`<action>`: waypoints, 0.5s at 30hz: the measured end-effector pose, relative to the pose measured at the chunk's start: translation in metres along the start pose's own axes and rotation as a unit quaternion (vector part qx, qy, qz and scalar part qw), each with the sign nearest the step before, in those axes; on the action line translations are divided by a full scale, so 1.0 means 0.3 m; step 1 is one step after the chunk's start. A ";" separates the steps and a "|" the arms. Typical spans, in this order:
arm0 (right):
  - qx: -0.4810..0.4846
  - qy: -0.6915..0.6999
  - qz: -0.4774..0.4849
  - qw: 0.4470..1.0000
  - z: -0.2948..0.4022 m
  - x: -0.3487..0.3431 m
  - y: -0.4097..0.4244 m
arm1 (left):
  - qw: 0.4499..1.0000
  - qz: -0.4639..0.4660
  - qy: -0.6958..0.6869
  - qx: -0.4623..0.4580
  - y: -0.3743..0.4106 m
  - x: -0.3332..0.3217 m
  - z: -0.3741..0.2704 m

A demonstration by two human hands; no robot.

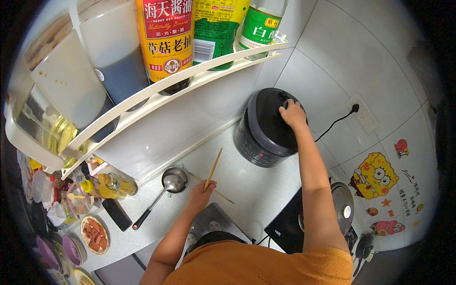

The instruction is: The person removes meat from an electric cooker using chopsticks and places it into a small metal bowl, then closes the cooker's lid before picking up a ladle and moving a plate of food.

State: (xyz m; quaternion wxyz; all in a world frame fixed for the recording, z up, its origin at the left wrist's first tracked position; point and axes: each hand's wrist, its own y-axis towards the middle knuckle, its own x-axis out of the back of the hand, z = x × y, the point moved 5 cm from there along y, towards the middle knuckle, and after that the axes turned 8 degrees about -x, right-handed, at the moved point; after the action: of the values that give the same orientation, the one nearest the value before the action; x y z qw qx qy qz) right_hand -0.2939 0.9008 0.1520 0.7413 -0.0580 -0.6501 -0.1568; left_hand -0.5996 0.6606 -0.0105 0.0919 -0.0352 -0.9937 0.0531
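My left hand [201,196] holds a wooden chopstick [214,165], which points up and away from me over the counter. A second chopstick [225,198] passes behind that hand; whether my fingers touch it I cannot tell. My right hand [294,113] reaches forward and grips the lid handle [285,103] of a black electric cooker [249,149]. The cooker's dark round lid [270,117] covers its top; whether it is lifted slightly is unclear. A red light glows on the cooker's front panel. Left of my left hand lies a metal ladle [174,181] with a black handle.
A wall shelf [199,76] with sauce bottles overhangs the counter's back. At left stand a plate of meat pieces [94,235], a dark phone-like slab [117,214] and seasoning bottles [121,183]. A black cooktop [285,228] with a lidded pan [342,210] sits under my right arm.
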 end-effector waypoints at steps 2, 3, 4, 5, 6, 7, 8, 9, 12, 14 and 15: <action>-0.029 -0.013 0.010 0.999 0.024 0.005 -0.011 | 1.000 0.000 0.003 -0.003 -0.005 0.009 -0.009; -0.036 -0.018 0.011 0.999 0.024 0.001 -0.009 | 1.000 0.004 0.007 0.017 -0.009 0.015 -0.022; -0.044 -0.023 0.011 0.999 0.024 -0.003 -0.005 | 0.999 0.009 0.012 0.036 -0.013 0.024 -0.044; -0.052 -0.027 0.012 0.998 0.025 -0.008 -0.001 | 0.998 0.013 0.016 0.056 -0.020 0.029 -0.051; -0.044 -0.027 0.014 0.999 0.023 -0.015 0.008 | 1.000 0.001 0.013 0.028 -0.021 0.034 -0.052; -0.037 -0.027 0.016 0.999 0.011 -0.025 0.021 | 1.000 -0.010 0.011 0.001 -0.020 0.038 -0.043; -0.029 -0.026 0.018 0.999 0.003 -0.031 0.028 | 0.999 -0.021 0.008 -0.027 -0.021 0.042 -0.036; -0.021 -0.024 0.031 0.999 0.003 -0.029 0.031 | 0.999 -0.024 0.014 -0.032 -0.020 0.043 -0.025; 0.007 -0.028 0.064 0.998 0.005 -0.019 0.027 | 0.999 -0.021 0.016 -0.031 -0.026 0.047 -0.005; 0.022 -0.039 0.069 0.997 -0.001 -0.013 0.028 | 1.000 -0.004 -0.004 -0.008 -0.031 0.048 0.004; 0.030 -0.045 0.072 0.996 -0.003 -0.012 0.029 | 1.000 0.001 0.005 -0.016 -0.029 0.048 0.011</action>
State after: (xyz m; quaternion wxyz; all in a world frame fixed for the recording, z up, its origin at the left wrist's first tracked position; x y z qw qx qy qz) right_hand -0.2906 0.9095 0.1494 0.7222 -0.0890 -0.6812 -0.0811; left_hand -0.6147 0.6527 -0.0101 0.0967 -0.0375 -0.9939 0.0368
